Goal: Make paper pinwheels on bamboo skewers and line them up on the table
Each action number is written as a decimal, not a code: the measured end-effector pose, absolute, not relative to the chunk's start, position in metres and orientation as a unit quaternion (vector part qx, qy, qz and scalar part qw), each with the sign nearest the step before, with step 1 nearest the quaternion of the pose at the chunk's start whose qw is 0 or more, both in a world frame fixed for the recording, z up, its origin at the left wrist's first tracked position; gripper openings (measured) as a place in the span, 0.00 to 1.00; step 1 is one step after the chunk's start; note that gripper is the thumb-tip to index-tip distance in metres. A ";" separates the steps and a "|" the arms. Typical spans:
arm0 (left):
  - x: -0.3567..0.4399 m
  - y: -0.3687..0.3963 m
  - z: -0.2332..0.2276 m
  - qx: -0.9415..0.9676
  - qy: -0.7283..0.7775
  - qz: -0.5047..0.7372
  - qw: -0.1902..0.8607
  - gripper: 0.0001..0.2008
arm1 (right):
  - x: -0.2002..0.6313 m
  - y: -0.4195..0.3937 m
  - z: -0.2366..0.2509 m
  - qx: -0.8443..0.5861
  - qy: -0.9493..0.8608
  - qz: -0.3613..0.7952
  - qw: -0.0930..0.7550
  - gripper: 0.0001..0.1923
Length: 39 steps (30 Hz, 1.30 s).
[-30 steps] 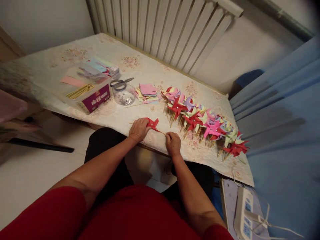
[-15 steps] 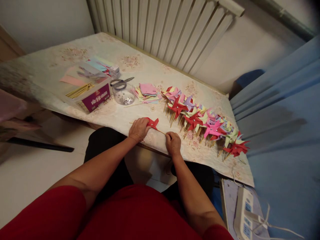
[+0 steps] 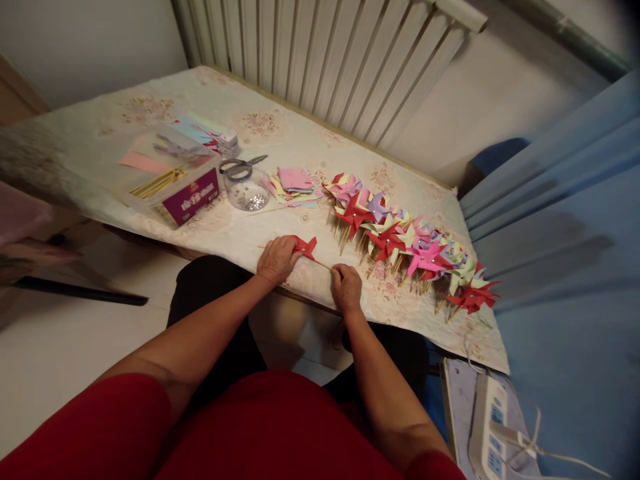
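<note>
A red paper pinwheel (image 3: 306,247) lies at the front edge of the table, partly under my left hand (image 3: 278,259). The fingers of that hand are closed on it and cover its left side. From the pinwheel a thin wooden stick (image 3: 324,265) runs to the right. My right hand (image 3: 347,285) pinches the stick's far end between thumb and bent fingers. Just beyond, several finished pinwheels (image 3: 385,239) in red, pink, green and purple stand in a slanting row. A stack of coloured paper squares (image 3: 295,185) sits behind my hands.
Left on the floral tablecloth (image 3: 260,123) stand a plastic box of sticks (image 3: 193,199), a clear tub of small shiny pieces (image 3: 249,195) and scissors (image 3: 243,167) across its rim. A power strip (image 3: 487,427) with cables is at lower right. Someone's hand (image 3: 45,252) shows far left.
Almost nothing differs. Both my hands keep the same place and grip on the pinwheel and its stick.
</note>
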<state>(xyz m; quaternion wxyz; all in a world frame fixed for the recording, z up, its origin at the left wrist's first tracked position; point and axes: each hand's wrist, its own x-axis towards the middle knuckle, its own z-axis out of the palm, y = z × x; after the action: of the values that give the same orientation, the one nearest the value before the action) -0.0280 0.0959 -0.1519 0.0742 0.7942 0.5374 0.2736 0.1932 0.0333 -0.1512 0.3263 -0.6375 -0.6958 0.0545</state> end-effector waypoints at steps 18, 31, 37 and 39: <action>-0.032 0.100 -0.152 0.794 0.527 0.288 0.090 0.10 | 0.194 0.035 -0.154 -0.638 -0.696 0.048 0.328 0.11; -0.030 0.103 -0.152 0.784 0.534 0.302 0.092 0.11 | 0.194 0.036 -0.155 -0.641 -0.694 0.044 0.326 0.10; -0.029 0.104 -0.151 0.775 0.546 0.298 0.109 0.10 | 0.194 0.036 -0.154 -0.643 -0.694 0.048 0.321 0.10; -0.029 0.104 -0.151 0.773 0.549 0.298 0.108 0.09 | 0.193 0.036 -0.153 -0.643 -0.694 0.048 0.320 0.10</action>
<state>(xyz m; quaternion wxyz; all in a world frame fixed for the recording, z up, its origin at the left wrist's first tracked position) -0.0291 0.1045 -0.1508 0.1076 0.7732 0.5491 0.2984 0.1934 0.0357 -0.1534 0.3204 -0.6432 -0.6938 0.0475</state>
